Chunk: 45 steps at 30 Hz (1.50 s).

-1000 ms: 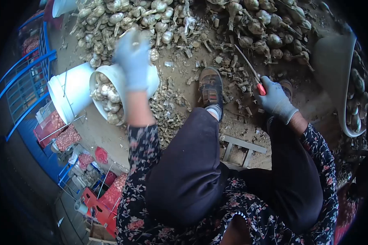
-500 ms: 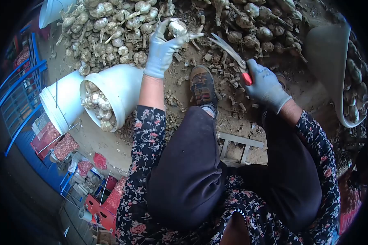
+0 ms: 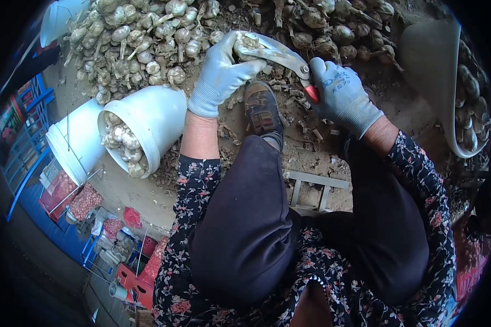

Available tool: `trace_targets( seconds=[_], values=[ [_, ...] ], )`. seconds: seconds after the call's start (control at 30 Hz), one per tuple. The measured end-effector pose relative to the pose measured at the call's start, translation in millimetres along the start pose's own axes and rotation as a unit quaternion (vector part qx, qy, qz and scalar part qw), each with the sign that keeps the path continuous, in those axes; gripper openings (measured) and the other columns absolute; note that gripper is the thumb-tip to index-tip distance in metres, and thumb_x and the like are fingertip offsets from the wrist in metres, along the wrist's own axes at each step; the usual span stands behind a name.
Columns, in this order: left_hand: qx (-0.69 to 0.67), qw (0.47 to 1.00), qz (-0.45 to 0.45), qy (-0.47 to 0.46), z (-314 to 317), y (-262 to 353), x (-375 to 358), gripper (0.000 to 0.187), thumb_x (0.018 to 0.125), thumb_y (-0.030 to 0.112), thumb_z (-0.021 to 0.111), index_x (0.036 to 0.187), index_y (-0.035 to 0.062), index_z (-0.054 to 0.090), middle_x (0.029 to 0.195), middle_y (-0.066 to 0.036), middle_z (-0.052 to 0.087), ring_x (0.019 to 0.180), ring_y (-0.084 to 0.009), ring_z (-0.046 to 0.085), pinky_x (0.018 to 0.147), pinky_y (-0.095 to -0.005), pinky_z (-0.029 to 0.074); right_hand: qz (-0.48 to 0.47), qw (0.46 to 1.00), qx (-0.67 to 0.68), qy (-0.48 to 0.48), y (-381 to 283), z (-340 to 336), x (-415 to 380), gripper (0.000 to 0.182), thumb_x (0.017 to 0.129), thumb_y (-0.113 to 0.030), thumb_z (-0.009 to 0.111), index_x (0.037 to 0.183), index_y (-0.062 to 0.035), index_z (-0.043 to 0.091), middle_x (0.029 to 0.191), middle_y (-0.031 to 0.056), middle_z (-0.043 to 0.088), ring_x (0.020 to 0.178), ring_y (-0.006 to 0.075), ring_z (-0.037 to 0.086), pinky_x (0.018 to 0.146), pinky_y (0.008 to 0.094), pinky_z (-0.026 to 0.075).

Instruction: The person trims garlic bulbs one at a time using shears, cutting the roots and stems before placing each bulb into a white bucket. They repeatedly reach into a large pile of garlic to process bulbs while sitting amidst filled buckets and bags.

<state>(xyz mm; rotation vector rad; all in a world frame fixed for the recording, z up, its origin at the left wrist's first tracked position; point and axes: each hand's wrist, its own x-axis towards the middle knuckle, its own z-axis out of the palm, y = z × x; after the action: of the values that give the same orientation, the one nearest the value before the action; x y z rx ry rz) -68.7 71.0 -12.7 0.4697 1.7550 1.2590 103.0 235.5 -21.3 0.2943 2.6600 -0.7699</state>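
My left hand (image 3: 221, 73), in a grey glove, is closed on a garlic bulb (image 3: 247, 43) at the upper middle. In my gloved right hand (image 3: 341, 94) are red-handled shears (image 3: 283, 56). Their blades are spread, one above and one across the bulb, beside my left fingertips. Trimmed stems and dry scraps (image 3: 294, 98) lie on the ground beneath. A large pile of garlic (image 3: 142, 46) with stems spreads behind my left hand, and another pile (image 3: 343, 35) lies beyond the right one.
A tipped white bucket (image 3: 158, 117) holding garlic lies at the left, beside another white bucket (image 3: 73, 141). At the right is a large pale container (image 3: 433, 76) with bulbs. My shoe (image 3: 262, 109) rests between the hands. A dark figure shows at the far left edge.
The shears have moved left, from apart to around the bulb in my left hand. Both hands are closer together. A dark figure has come into view at the far left.
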Motion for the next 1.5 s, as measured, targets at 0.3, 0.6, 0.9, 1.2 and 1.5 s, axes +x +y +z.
trace_targets(
  seconds=[0.3,0.6,0.9,1.2,1.5],
  values=[
    [0.086,0.996,-0.005,-0.001,8.2,-11.1,3.5,0.031,0.073,0.013,0.072,0.099,0.0016,0.060,0.084,0.001,0.060,0.072,-0.0038,0.051,0.063,-0.0189,0.044,0.031,0.996,0.059,-0.064,8.2,11.4,-3.7,0.039,0.077,-0.025,0.064,0.102,-0.0029,0.043,0.090,0.0196,0.063,0.088,0.0342,0.064,0.074,0.0420,0.052],
    [0.070,0.997,0.019,0.020,12.7,-8.4,-2.7,0.032,0.073,0.001,0.071,0.103,-0.0025,0.063,0.087,-0.003,0.065,0.073,-0.0059,0.059,0.066,-0.0187,0.048,0.003,0.997,0.067,-0.048,13.3,11.8,-16.8,0.042,0.076,-0.025,0.066,0.102,-0.0025,0.043,0.090,0.0197,0.063,0.087,0.0354,0.064,0.074,0.0421,0.052],
    [-0.127,0.983,-0.063,-0.120,0.2,-27.4,-8.0,0.044,0.072,0.007,0.075,0.111,-0.0050,0.059,0.095,-0.005,0.066,0.081,-0.0090,0.063,0.074,-0.0222,0.052,0.037,0.983,0.171,-0.060,27.5,14.5,-31.9,0.030,0.081,-0.022,0.061,0.095,-0.0014,0.044,0.075,0.0219,0.061,0.079,0.0394,0.062,0.069,0.0456,0.049],
    [0.187,0.980,0.067,-0.010,16.6,-24.9,-4.1,0.043,0.072,0.009,0.078,0.110,-0.0001,0.061,0.092,-0.006,0.067,0.081,-0.0096,0.063,0.073,-0.0212,0.051,0.013,0.998,0.034,-0.056,12.2,13.0,-18.0,0.033,0.080,-0.024,0.062,0.099,-0.0031,0.044,0.091,0.0214,0.061,0.085,0.0373,0.062,0.073,0.0450,0.050],
    [-0.447,0.892,0.027,0.065,26.0,-53.2,-7.9,0.027,0.082,-0.005,0.057,0.109,0.0001,0.054,0.101,-0.013,0.062,0.095,-0.0235,0.063,0.082,-0.0323,0.054,0.040,0.975,0.212,-0.059,21.4,19.2,-39.1,0.038,0.079,-0.030,0.064,0.098,-0.0020,0.046,0.085,0.0239,0.061,0.088,0.0411,0.059,0.076,0.0463,0.046]
  ],
)
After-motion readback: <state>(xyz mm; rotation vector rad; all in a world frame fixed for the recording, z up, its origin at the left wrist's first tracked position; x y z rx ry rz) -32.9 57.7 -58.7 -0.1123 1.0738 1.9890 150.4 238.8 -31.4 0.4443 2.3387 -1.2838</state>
